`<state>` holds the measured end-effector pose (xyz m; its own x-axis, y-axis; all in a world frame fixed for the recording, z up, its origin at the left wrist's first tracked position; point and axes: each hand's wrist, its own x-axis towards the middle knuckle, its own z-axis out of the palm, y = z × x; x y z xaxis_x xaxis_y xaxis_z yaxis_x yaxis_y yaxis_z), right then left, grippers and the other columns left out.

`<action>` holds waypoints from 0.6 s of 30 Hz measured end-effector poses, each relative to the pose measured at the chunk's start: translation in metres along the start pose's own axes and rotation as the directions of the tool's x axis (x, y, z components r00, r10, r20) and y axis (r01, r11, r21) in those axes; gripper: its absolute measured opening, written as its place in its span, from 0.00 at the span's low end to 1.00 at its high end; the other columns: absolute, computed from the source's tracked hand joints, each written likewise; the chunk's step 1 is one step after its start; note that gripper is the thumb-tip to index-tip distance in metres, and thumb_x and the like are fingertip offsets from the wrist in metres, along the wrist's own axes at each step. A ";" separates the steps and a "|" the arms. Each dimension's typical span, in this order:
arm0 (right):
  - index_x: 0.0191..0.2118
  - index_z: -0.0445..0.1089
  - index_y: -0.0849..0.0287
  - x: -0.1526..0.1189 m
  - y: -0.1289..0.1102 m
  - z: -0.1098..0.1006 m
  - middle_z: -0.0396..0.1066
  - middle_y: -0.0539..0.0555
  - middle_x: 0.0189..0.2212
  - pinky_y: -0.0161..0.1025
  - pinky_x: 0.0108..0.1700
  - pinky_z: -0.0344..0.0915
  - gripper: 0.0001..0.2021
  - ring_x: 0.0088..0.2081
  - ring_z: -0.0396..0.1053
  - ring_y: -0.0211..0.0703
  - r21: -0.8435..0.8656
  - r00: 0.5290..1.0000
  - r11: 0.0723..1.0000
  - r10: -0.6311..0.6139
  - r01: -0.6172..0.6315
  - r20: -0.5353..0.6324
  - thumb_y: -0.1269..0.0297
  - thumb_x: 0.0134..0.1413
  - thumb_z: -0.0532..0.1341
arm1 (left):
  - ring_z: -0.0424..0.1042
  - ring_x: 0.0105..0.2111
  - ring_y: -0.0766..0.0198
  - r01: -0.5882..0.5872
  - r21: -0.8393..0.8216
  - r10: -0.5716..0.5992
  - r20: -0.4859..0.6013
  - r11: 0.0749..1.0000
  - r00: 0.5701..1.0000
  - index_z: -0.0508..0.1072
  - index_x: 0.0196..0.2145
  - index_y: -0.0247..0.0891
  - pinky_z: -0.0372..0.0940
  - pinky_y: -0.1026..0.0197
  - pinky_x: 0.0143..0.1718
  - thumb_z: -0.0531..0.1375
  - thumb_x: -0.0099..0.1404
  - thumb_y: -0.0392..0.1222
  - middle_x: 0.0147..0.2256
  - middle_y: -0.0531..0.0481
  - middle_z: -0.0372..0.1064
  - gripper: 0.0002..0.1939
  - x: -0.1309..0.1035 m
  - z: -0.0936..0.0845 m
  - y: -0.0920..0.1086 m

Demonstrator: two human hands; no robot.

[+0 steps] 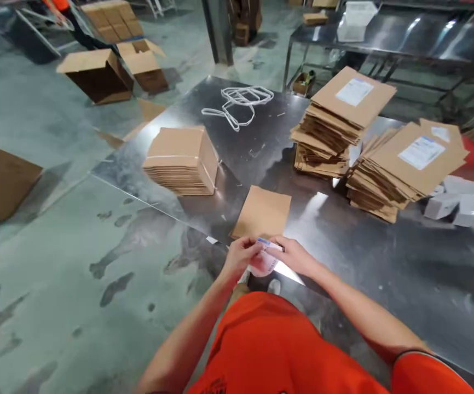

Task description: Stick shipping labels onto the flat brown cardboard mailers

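Labels mark the finished-looking part of the work: one white printed label lies on the top piece of the farther cardboard stack, and another printed label on the top of the nearer cardboard stack, both on the right of the tabletop. Whether the pieces beneath carry labels too cannot be told, as their faces are covered.

The piece in hand seems to be partway. A thin pinkish-white slip with a blue strip and dark print is held at the near edge of the tabletop, pinched between the fingers of the left hand and the right hand; the fingers of both are nearly closed on it. Just beyond, the flat cardboard piece shows no label on its visible face, so that step looks not yet done. Whether the slip touches the cardboard is unclear.

To the left, a banded cardboard bundle has its white band around it and no label on the faces in view; it appears untouched. Loose white strapping lies behind it, near the far corner.
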<state>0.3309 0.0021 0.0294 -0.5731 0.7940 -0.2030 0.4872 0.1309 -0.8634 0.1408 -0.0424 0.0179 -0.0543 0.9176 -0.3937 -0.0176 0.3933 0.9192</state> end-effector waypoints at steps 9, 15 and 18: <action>0.28 0.62 0.56 0.045 0.021 0.007 0.64 0.47 0.23 0.36 0.30 0.53 0.10 0.27 0.61 0.38 -0.212 0.993 0.972 0.109 -0.098 0.037 0.58 0.56 0.57 | 0.54 0.22 0.71 0.107 0.002 -0.107 -0.076 0.994 0.991 0.63 0.18 0.37 0.49 0.66 0.23 0.63 0.50 0.51 0.19 0.58 0.54 0.17 0.021 -0.006 -0.077; 0.28 0.62 0.56 0.083 0.030 -0.007 0.63 0.46 0.22 0.35 0.30 0.55 0.10 0.26 0.61 0.38 -0.100 0.983 0.980 0.163 -0.171 -0.086 0.56 0.54 0.59 | 0.68 0.29 0.66 0.173 -0.091 -0.176 -0.029 0.981 0.984 0.74 0.49 0.34 0.62 0.63 0.31 0.66 0.48 0.44 0.42 0.46 0.72 0.29 0.017 -0.028 -0.085; 0.28 0.61 0.56 0.066 0.017 0.011 0.62 0.45 0.22 0.35 0.27 0.56 0.13 0.25 0.62 0.38 0.076 0.975 0.976 0.198 -0.205 0.099 0.53 0.53 0.60 | 0.72 0.39 0.60 0.177 -0.225 -0.172 0.043 0.958 0.984 0.62 0.64 0.40 0.65 0.60 0.39 0.67 0.49 0.42 0.57 0.42 0.66 0.44 0.016 -0.037 -0.068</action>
<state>0.2941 0.0500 -0.0033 -0.5281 0.7412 -0.4144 0.5430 -0.0804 -0.8359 0.1041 -0.0566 -0.0510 -0.0080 0.8381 -0.5454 -0.2508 0.5263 0.8124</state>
